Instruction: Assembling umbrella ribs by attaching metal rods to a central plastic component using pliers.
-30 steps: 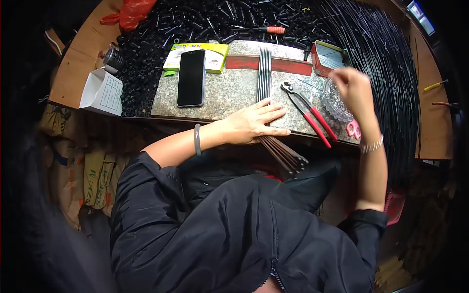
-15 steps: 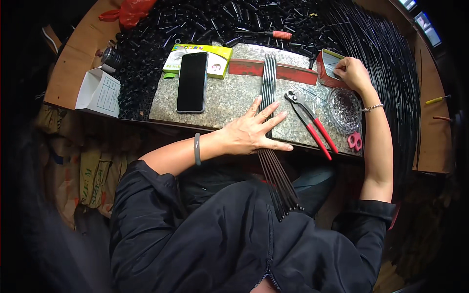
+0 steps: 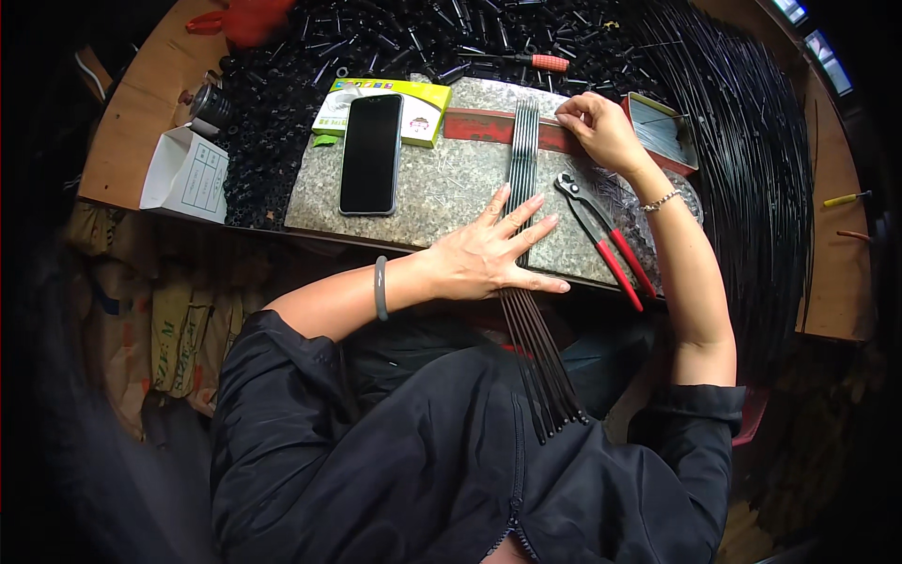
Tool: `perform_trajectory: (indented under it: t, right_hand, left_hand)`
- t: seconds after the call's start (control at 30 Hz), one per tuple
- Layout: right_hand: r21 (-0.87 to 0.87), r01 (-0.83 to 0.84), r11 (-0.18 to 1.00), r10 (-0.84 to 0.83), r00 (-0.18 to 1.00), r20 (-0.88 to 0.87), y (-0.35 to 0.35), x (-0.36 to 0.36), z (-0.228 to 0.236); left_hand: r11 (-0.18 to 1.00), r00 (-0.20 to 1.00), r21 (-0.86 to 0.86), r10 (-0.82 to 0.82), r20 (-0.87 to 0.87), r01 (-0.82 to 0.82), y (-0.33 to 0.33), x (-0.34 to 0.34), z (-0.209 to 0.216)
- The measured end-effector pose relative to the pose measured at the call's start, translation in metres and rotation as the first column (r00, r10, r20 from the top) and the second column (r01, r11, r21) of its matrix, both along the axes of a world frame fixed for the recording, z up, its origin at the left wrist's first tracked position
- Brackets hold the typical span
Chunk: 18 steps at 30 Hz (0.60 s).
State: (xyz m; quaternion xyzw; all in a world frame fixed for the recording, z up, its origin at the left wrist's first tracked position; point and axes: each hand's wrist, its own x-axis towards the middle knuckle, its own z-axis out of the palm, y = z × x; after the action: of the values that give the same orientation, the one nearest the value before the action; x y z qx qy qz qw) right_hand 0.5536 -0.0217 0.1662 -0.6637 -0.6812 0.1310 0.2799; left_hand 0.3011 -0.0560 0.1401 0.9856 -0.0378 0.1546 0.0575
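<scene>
My left hand [image 3: 484, 246] lies flat with its fingers spread, pressing a row of thin black rods [image 3: 526, 141] against the speckled stone slab [image 3: 442, 188]. Their near ends fan out over the slab's front edge toward my jacket. Their far ends rest across a red metal bar [image 3: 474, 125]. Beside those far ends, my right hand [image 3: 597, 132] is closed in a pinch; whatever is between its fingertips is too small to name. Just right of that hand sits an open red box [image 3: 693, 155] with thin wire-like pins inside. Red-handled cutting pliers [image 3: 604, 240] lie on the slab beneath my right wrist.
A phone [image 3: 369, 155] leans on a yellow-green box [image 3: 427, 99] at the left. Dark small parts [image 3: 395, 38] and a red-handled screwdriver [image 3: 549, 63] lie behind. Long black rods [image 3: 752, 179] fill the right side. My right forearm partly covers a glass dish [image 3: 689, 197].
My right hand has left the red box and moved left to the far ends of the rods, fingers pinched. My left hand stays spread on the rods.
</scene>
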Motion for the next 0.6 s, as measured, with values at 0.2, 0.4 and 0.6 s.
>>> perform_trajectory:
  t: [0.2, 0.4, 0.6]
  right_hand:
    - [0.003, 0.006, 1.0, -0.006, 0.996, -0.094, 0.0056, -0.0026, -0.0093]
    - [-0.024, 0.014, 1.0, -0.016, 0.997, -0.072, 0.0059, -0.0023, -0.0077]
    - [-0.003, 0.001, 1.0, -0.001, 0.996, -0.092, 0.0092, -0.0059, -0.0078]
  left_hand:
    - [1.0, 1.0, 0.006, 0.002, -0.012, -0.002, 0.0003, -0.0009, 0.0005]
    - [1.0, 1.0, -0.004, 0.006, -0.01, -0.006, 0.0001, -0.0012, -0.0002]
    - [1.0, 1.0, 0.0, 0.009, -0.013, -0.009, 0.0004, -0.0007, 0.0008]
